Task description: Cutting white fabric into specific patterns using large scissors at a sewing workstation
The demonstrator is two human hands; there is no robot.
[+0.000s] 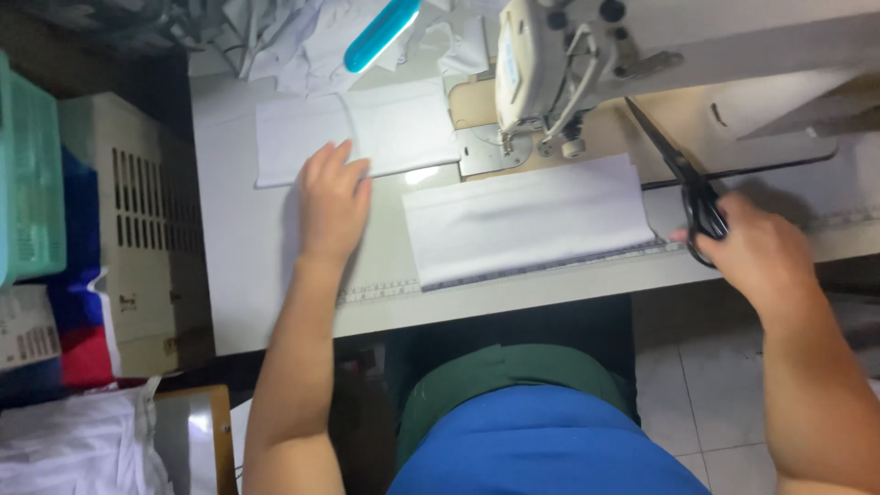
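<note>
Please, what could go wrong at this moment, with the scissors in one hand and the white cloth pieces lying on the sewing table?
1. The right hand grips the scissors, whose blades point toward the sewing machine; the tips might strike it.
2. The folded white cloth lies at the table edge with no hand on it; it may slide off.
3. The left hand rests on the table beside the other white piece; a careless push might wrinkle or shift it.

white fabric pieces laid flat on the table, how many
2: one folded piece under the left hand, one at the table's front edge near the right hand. The crumpled heap behind may hide more.
</note>
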